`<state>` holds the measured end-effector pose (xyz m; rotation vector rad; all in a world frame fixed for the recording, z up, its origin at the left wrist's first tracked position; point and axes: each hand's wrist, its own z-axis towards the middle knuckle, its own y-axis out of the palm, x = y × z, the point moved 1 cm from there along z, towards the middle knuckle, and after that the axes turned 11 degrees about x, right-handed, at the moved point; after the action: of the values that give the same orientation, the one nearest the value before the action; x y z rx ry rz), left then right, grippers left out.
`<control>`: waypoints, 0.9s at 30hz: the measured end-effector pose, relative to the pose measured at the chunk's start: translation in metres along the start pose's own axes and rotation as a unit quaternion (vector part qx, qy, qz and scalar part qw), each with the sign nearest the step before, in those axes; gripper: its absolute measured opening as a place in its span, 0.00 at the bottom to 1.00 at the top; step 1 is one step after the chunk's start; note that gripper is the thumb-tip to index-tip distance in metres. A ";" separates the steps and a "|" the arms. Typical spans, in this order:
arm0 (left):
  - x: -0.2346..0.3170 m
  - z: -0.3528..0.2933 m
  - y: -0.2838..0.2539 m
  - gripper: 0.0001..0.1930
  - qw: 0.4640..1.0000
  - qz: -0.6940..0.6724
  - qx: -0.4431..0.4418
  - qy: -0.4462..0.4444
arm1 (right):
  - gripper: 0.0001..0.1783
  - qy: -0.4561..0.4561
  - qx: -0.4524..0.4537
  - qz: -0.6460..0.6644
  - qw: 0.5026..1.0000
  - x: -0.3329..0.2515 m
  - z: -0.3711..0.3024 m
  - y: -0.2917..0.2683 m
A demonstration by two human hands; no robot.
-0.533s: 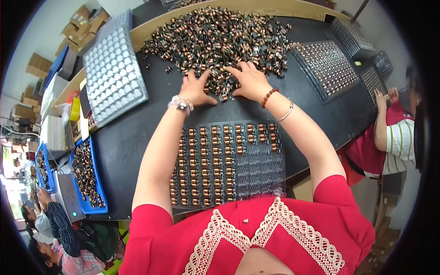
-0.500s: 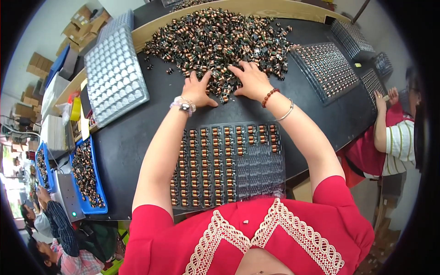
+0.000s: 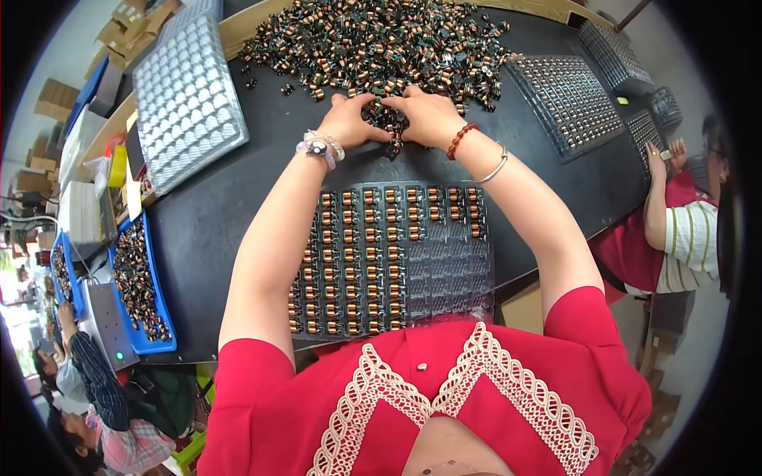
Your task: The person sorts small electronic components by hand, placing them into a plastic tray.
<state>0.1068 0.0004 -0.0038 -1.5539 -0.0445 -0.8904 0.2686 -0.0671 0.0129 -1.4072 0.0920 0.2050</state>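
Note:
A big heap of small copper-wound coils (image 3: 349,55) with black bases lies at the far side of the dark table. At its near edge my left hand (image 3: 349,120) and my right hand (image 3: 429,119) face each other, curved round a small cluster of coils (image 3: 389,123). My fingers are bent in against the cluster from both sides; some fingertips are hidden among the parts. Nearer to me lies a clear plastic tray (image 3: 448,278) with rows of coils in its pockets; several pockets at its lower right hold none.
Stacked clear trays (image 3: 190,103) lie at the left, beside a blue bin (image 3: 143,285) of coils. A filled tray (image 3: 567,103) and a tray stack (image 3: 615,57) are at the right. A co-worker (image 3: 675,214) sits at the right; other people are at the lower left.
My hands have come closer together, and their fingers have closed in round the cluster at the heap's near edge. The whole view has shifted slightly, so the tray appears higher.

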 end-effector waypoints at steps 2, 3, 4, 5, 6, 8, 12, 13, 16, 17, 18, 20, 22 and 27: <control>-0.008 0.003 0.003 0.43 0.997 -0.060 -0.031 -0.027 | 0.36 -0.005 -0.013 0.050 0.999 0.004 -0.004 -0.004; -0.010 0.001 0.007 0.43 0.997 -0.062 -0.033 -0.029 | 0.36 -0.002 -0.019 0.066 0.998 0.004 -0.006 -0.004; -0.007 -0.003 0.008 0.43 1.000 -0.027 0.005 -0.004 | 0.36 0.002 -0.022 0.066 0.998 0.006 -0.009 0.000; -0.004 -0.006 0.010 0.42 0.999 0.008 0.043 0.021 | 0.37 -0.019 0.008 0.081 0.997 0.008 -0.011 0.006; -0.003 -0.006 0.013 0.42 0.998 0.007 0.046 0.035 | 0.37 -0.041 0.038 0.095 0.994 0.010 -0.012 0.009; -0.007 -0.005 0.018 0.42 0.998 -0.023 0.027 0.049 | 0.36 0.002 -0.017 0.210 0.978 0.012 -0.012 0.007; 0.014 -0.021 0.026 0.42 0.998 -0.045 0.008 0.031 | 0.34 -0.012 -0.015 0.223 0.975 0.023 -0.021 0.009; 0.017 -0.025 0.029 0.42 0.998 0.000 0.046 0.048 | 0.34 -0.033 -0.003 0.187 0.982 0.022 -0.026 0.008; 0.023 -0.022 0.027 0.39 0.997 -0.062 -0.024 0.045 | 0.32 -0.071 0.027 0.188 0.979 0.026 -0.029 0.013; 0.026 -0.023 0.026 0.37 0.991 -0.112 -0.060 0.044 | 0.31 -0.095 0.014 0.214 0.972 0.028 -0.030 0.012; 0.030 -0.027 0.026 0.33 0.982 -0.163 -0.097 0.005 | 0.29 -0.034 -0.019 0.238 0.971 0.030 -0.034 0.012; 0.026 -0.028 0.026 0.32 0.978 -0.182 -0.103 -0.009 | 0.27 -0.002 -0.061 0.301 0.952 0.034 -0.039 0.006; 0.039 -0.037 0.018 0.27 0.975 -0.196 -0.103 -0.038 | 0.23 0.029 -0.084 0.361 0.928 0.038 -0.048 0.000; 0.060 -0.080 0.023 0.25 0.982 -0.141 0.012 0.123 | 0.17 -0.038 -0.030 0.317 0.947 0.031 -0.092 -0.017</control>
<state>0.1208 -0.1011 0.0033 -1.4245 -0.1002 -1.2967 0.3074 -0.1577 0.0087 -1.3907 0.4792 0.7998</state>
